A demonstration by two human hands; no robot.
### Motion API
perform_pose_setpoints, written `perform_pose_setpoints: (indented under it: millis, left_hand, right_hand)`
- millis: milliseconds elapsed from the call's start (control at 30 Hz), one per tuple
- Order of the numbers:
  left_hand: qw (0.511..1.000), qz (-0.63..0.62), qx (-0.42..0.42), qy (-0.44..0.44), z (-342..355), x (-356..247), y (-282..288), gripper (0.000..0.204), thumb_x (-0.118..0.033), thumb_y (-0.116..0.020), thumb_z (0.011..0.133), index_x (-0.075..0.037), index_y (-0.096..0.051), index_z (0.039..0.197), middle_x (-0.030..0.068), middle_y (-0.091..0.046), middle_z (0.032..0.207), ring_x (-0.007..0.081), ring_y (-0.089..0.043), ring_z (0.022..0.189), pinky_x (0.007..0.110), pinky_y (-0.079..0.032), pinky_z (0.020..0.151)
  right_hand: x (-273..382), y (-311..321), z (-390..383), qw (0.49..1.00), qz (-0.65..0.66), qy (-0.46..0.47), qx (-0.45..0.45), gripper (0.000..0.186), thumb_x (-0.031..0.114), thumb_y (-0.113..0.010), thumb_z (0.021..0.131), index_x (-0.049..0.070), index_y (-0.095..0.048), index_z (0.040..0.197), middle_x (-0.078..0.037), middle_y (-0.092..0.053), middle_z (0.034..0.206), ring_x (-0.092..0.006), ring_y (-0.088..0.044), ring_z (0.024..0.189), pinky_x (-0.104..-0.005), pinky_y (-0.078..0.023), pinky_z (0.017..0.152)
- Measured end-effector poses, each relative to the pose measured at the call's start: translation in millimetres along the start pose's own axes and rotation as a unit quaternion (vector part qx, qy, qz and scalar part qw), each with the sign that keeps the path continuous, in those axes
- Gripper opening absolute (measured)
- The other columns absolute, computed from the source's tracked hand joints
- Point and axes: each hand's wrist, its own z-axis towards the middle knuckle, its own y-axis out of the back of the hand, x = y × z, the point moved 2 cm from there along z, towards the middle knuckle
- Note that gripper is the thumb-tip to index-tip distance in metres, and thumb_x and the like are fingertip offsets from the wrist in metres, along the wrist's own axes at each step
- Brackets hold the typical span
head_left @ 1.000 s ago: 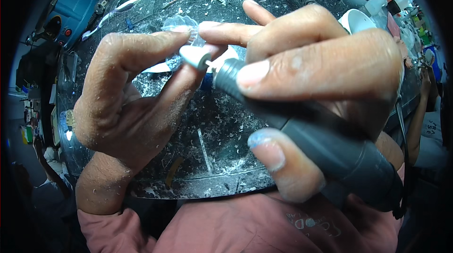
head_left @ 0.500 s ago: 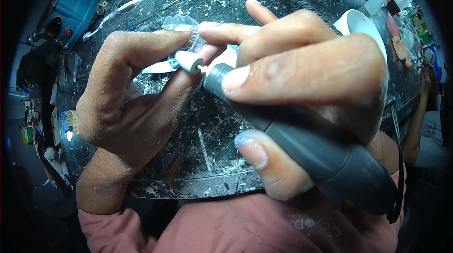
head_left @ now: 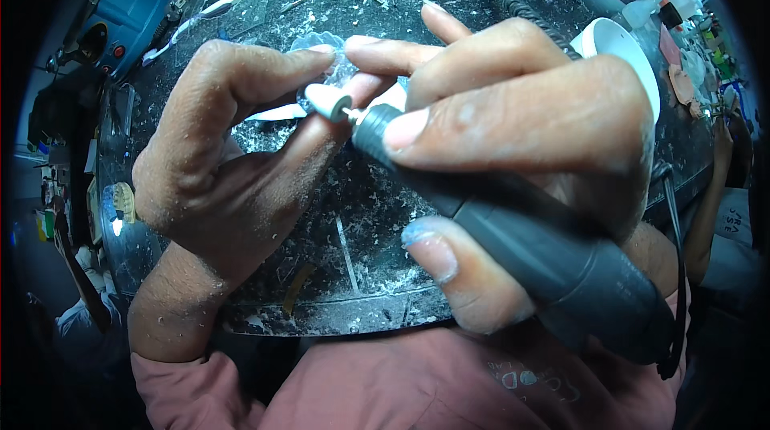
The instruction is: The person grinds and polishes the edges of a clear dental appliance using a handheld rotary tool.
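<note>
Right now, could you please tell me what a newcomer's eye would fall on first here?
Probably the black rotary handpiece in the right hand, slanting toward lower right, its pale conical bit close to the clear scalloped piece pinched in the left hand. Then perhaps the white-flecked dark table beneath, and the blue machine at upper left.

From afar I see a flat black table [head_left: 373, 249], speckled with white dust [head_left: 269, 137], under cool bluish-white light. Past its left side is a grey patch [head_left: 34, 117], floor or wall, I can't tell.
</note>
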Motion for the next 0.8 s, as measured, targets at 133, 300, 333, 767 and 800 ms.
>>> perform_pose_setpoints:
  millis: [133,300,333,767,800]
  left_hand:
    - [0.998,-0.062,-0.001,0.024,1,3,1,0.030,-0.005,-0.070,0.074,0.007,-0.052,0.094,0.0113,-0.059,0.096,0.0139,-0.057,0.090,0.026,-0.048,0.080]
    - [0.968,-0.227,-0.002,0.112,2,5,-5,0.024,-0.001,-0.064,0.076,0.004,-0.054,0.097,0.0123,-0.062,0.094,0.0135,-0.061,0.084,0.025,-0.051,0.077]
    - [0.967,-0.227,-0.002,0.111,3,6,-9,0.024,-0.001,-0.064,0.076,0.004,-0.054,0.097,0.0123,-0.062,0.094,0.0135,-0.061,0.084,0.025,-0.051,0.077]
    - [0.825,-0.480,-0.008,0.298,0,6,-25,0.041,-0.014,-0.057,0.083,0.007,-0.046,0.116,0.0115,-0.057,0.105,0.0169,-0.056,0.097,0.033,-0.046,0.085]
    - [0.811,-0.498,-0.015,0.306,0,5,-25,0.041,-0.015,-0.056,0.083,0.007,-0.046,0.116,0.0113,-0.057,0.105,0.0165,-0.056,0.096,0.033,-0.045,0.086]
  right_hand:
    - [7,12,7,0.992,-0.066,0.022,0.105,0.046,0.025,-0.076,0.062,-0.001,-0.058,0.095,-0.014,-0.058,0.092,-0.0365,-0.058,0.098,-0.0614,-0.024,0.097]
    - [-31,40,18,0.990,-0.112,0.013,0.081,0.021,0.004,-0.068,0.071,0.000,-0.062,0.091,-0.011,-0.062,0.086,-0.0166,-0.060,0.077,-0.0275,-0.047,0.074]
    - [-29,33,16,0.989,-0.123,0.042,0.067,0.027,0.004,-0.069,0.071,0.000,-0.058,0.095,-0.012,-0.061,0.088,-0.0176,-0.060,0.079,-0.0277,-0.048,0.074]
    - [-14,23,5,0.961,-0.217,0.160,0.056,0.037,0.001,-0.070,0.071,0.004,-0.050,0.101,-0.008,-0.063,0.088,-0.0168,-0.062,0.077,-0.0392,-0.044,0.084]
    - [-8,20,8,0.949,-0.259,0.160,0.081,0.035,0.003,-0.070,0.072,0.004,-0.050,0.101,-0.007,-0.064,0.087,-0.0169,-0.063,0.078,-0.0412,-0.042,0.087]
